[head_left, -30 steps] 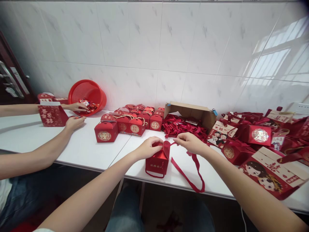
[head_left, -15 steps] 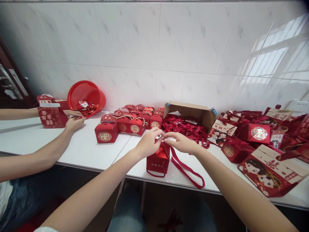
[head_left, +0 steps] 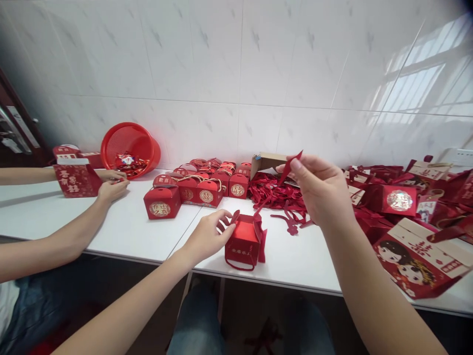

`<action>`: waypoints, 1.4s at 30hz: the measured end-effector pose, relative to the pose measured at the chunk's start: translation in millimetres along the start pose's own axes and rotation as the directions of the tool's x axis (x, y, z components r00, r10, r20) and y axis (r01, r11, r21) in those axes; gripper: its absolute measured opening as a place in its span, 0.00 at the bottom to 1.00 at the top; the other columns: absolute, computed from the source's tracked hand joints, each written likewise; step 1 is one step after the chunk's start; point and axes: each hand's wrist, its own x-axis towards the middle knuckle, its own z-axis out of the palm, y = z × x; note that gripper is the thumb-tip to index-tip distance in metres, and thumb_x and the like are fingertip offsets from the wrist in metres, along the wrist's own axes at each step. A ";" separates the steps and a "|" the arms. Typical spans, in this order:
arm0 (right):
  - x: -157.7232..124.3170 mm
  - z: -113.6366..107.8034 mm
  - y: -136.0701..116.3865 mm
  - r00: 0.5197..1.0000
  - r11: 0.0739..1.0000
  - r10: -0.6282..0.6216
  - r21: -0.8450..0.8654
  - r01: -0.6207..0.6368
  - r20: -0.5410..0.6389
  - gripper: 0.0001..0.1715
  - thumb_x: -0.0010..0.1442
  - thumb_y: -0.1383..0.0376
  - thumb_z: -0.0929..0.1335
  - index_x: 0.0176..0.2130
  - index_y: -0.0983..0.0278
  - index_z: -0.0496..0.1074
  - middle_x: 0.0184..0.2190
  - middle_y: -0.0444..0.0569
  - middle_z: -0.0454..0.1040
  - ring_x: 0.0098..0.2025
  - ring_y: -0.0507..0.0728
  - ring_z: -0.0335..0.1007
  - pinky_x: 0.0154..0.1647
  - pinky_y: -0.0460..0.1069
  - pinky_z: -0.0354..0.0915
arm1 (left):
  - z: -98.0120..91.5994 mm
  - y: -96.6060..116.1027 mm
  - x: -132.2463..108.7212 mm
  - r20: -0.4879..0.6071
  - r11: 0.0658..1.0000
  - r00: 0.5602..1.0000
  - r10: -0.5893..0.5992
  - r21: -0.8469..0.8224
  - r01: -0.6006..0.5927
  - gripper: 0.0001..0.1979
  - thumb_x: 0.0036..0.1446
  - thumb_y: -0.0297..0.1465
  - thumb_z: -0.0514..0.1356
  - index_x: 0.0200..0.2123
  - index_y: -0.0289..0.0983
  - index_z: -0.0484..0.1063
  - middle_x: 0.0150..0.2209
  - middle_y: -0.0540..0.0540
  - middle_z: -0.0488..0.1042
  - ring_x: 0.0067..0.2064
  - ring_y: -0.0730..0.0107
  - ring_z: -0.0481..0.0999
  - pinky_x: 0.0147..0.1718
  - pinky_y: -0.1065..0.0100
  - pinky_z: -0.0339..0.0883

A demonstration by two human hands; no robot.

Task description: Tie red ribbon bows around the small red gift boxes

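A small red gift box (head_left: 242, 242) stands near the table's front edge, its top flaps partly open and a cord loop hanging at its front. My left hand (head_left: 212, 230) pinches the flap at the box's upper left. Raised to the right of the box, my right hand (head_left: 321, 190) holds the end of a red ribbon (head_left: 287, 169) between thumb and fingers. The ribbon runs down toward the box's right side. Behind the box lies a heap of red ribbons (head_left: 271, 191), partly in front of a cardboard box (head_left: 268, 161).
Red boxes (head_left: 207, 193) stand in rows at centre left. Filled boxes and bags (head_left: 399, 201) are piled at right. At left, a person's hands (head_left: 111, 187) are beside a red bag (head_left: 76, 181) and a tipped red basket (head_left: 155, 148) of sweets.
My right hand has moved up and right from the box top, lifting the ribbon end. My left hand has shifted slightly left and down to the flap. The box top now shows open.
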 end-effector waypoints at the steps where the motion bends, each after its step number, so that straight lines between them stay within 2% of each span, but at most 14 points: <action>1: -0.6 3.1 -2.2 1.000 1.000 -0.005 -0.005 0.005 -0.021 0.11 0.55 0.57 0.68 0.39 0.58 0.70 0.33 0.44 0.75 0.38 0.54 0.73 0.38 0.50 0.68 | 0.9 -0.2 -0.6 -0.027 0.999 0.999 -0.022 -0.032 0.021 0.12 0.53 0.39 0.56 0.38 0.39 0.69 0.30 0.47 0.74 0.32 0.65 0.74 0.28 0.67 0.68; 2: -1.4 7.2 -1.7 1.000 1.000 0.013 -0.010 -0.014 -0.012 0.12 0.54 0.57 0.69 0.39 0.58 0.69 0.31 0.44 0.74 0.35 0.53 0.73 0.35 0.49 0.67 | 1.6 -0.5 -0.8 -0.053 0.997 0.998 -0.043 -0.064 0.040 0.12 0.53 0.39 0.55 0.39 0.39 0.68 0.30 0.47 0.73 0.32 0.66 0.74 0.28 0.67 0.68; 4: -3.6 17.8 8.6 0.985 0.992 0.120 -0.038 -0.117 0.122 0.14 0.52 0.58 0.70 0.37 0.61 0.66 0.26 0.43 0.73 0.29 0.51 0.71 0.28 0.47 0.65 | 2.5 -2.1 -0.9 -0.097 0.989 0.991 -0.087 -0.130 0.074 0.14 0.53 0.39 0.56 0.41 0.38 0.66 0.28 0.48 0.73 0.30 0.66 0.74 0.28 0.67 0.68; 5: -5.0 23.5 17.8 0.955 0.980 0.198 -0.070 -0.187 0.219 0.14 0.52 0.58 0.70 0.36 0.62 0.65 0.24 0.42 0.72 0.26 0.51 0.69 0.25 0.45 0.63 | 2.8 -3.4 -0.9 -0.113 0.982 0.988 -0.107 -0.166 0.088 0.15 0.52 0.39 0.56 0.41 0.38 0.65 0.28 0.49 0.72 0.29 0.67 0.74 0.28 0.67 0.68; 7: -8.4 34.4 41.7 0.851 0.934 0.356 -0.179 -0.310 0.386 0.13 0.53 0.59 0.69 0.34 0.63 0.63 0.21 0.41 0.70 0.22 0.49 0.66 0.22 0.44 0.59 | 3.6 -6.8 -0.8 -0.125 0.965 0.982 -0.142 -0.240 0.108 0.16 0.51 0.38 0.56 0.42 0.38 0.64 0.26 0.51 0.70 0.27 0.68 0.73 0.28 0.67 0.68; 9: -12.1 43.1 66.1 0.781 0.889 0.453 -0.280 -0.361 0.430 0.12 0.54 0.61 0.68 0.34 0.62 0.60 0.18 0.38 0.69 0.19 0.48 0.63 0.21 0.43 0.57 | 4.8 -10.0 -0.9 -0.122 0.946 0.979 -0.162 -0.302 0.118 0.16 0.51 0.37 0.56 0.42 0.38 0.62 0.25 0.53 0.69 0.26 0.69 0.73 0.28 0.66 0.68; 11: -15.5 49.0 84.3 0.748 0.861 0.500 -0.347 -0.373 0.436 0.12 0.54 0.63 0.67 0.34 0.60 0.57 0.17 0.36 0.68 0.17 0.48 0.61 0.19 0.42 0.54 | 6.1 -11.8 -1.1 -0.117 0.936 0.979 -0.168 -0.329 0.122 0.16 0.50 0.36 0.56 0.42 0.38 0.61 0.25 0.54 0.69 0.26 0.69 0.73 0.29 0.66 0.68; 16: -18.3 54.9 94.3 0.647 0.827 0.559 -0.405 -0.390 0.519 0.14 0.54 0.65 0.67 0.34 0.60 0.54 0.19 0.37 0.71 0.17 0.48 0.60 0.18 0.42 0.53 | 7.0 -8.9 -3.6 -0.111 0.951 0.982 -0.155 -0.286 0.118 0.16 0.52 0.36 0.55 0.43 0.38 0.59 0.27 0.52 0.72 0.26 0.70 0.73 0.29 0.67 0.67; 22: -13.5 57.5 96.4 0.648 0.840 0.537 -0.414 -0.352 0.540 0.14 0.54 0.66 0.67 0.34 0.60 0.54 0.20 0.38 0.72 0.20 0.48 0.63 0.21 0.42 0.56 | 5.0 -4.8 -7.6 -0.120 0.963 0.981 -0.153 -0.241 0.121 0.15 0.52 0.35 0.55 0.44 0.39 0.59 0.28 0.51 0.74 0.26 0.70 0.74 0.29 0.68 0.65; 30: -5.5 57.8 101.8 0.556 0.807 0.591 -0.416 -0.419 0.585 0.15 0.53 0.67 0.69 0.35 0.61 0.56 0.20 0.39 0.73 0.22 0.49 0.65 0.23 0.42 0.57 | 4.5 -5.3 -6.1 -0.121 0.956 0.979 -0.165 -0.263 0.129 0.16 0.50 0.34 0.56 0.44 0.39 0.59 0.27 0.52 0.74 0.26 0.70 0.74 0.28 0.69 0.65; 36: -3.5 60.5 106.7 0.577 0.808 0.589 -0.387 -0.444 0.566 0.14 0.53 0.70 0.68 0.33 0.61 0.56 0.18 0.39 0.72 0.25 0.50 0.70 0.26 0.43 0.60 | 4.5 -6.9 -4.7 -0.110 0.946 0.981 -0.157 -0.304 0.117 0.17 0.51 0.36 0.57 0.44 0.39 0.60 0.25 0.53 0.72 0.26 0.70 0.74 0.29 0.68 0.67; 40: -3.1 62.0 108.7 0.589 0.824 0.566 -0.372 -0.427 0.577 0.13 0.54 0.71 0.68 0.32 0.61 0.56 0.19 0.39 0.72 0.25 0.51 0.71 0.27 0.43 0.62 | 3.2 -8.5 10.8 0.006 0.860 0.960 -0.279 -0.443 0.253 0.15 0.54 0.40 0.53 0.41 0.38 0.60 0.24 0.53 0.70 0.24 0.70 0.73 0.25 0.67 0.69; 42: -3.0 62.2 108.2 0.615 0.837 0.546 -0.393 -0.380 0.569 0.13 0.54 0.70 0.68 0.32 0.61 0.57 0.20 0.39 0.72 0.25 0.50 0.70 0.27 0.43 0.61 | 2.2 -8.1 23.3 0.112 0.789 0.922 -0.371 -0.486 0.376 0.13 0.55 0.41 0.51 0.37 0.37 0.61 0.24 0.52 0.69 0.21 0.72 0.72 0.22 0.68 0.68</action>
